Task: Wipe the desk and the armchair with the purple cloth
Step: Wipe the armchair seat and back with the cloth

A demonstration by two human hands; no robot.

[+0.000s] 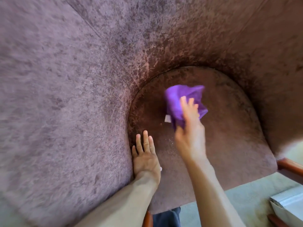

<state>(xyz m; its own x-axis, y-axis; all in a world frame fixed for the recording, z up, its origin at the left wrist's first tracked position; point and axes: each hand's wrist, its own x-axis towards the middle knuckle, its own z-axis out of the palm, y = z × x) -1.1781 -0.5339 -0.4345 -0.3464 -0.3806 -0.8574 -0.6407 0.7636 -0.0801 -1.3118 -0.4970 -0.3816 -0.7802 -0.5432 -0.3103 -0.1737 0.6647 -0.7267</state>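
1. While the right hand is blurred with motion near the middle of the frame, its fingers are spread flat on top of the purple cloth, pressing it onto the armchair seat; the cloth is bunched, with a small white tag at its lower left edge.
2. The left hand, lower centre, lies open with its fingers straight and close together, palm down where the seat meets the plush side; it holds nothing.
3. Pale specks dot the seat between the 2 hands, so the seat looks only partly wiped; the chair's back and sides, filling the upper and left frame, probably remain.
4. The desk is out of view; whether it is done cannot be told.
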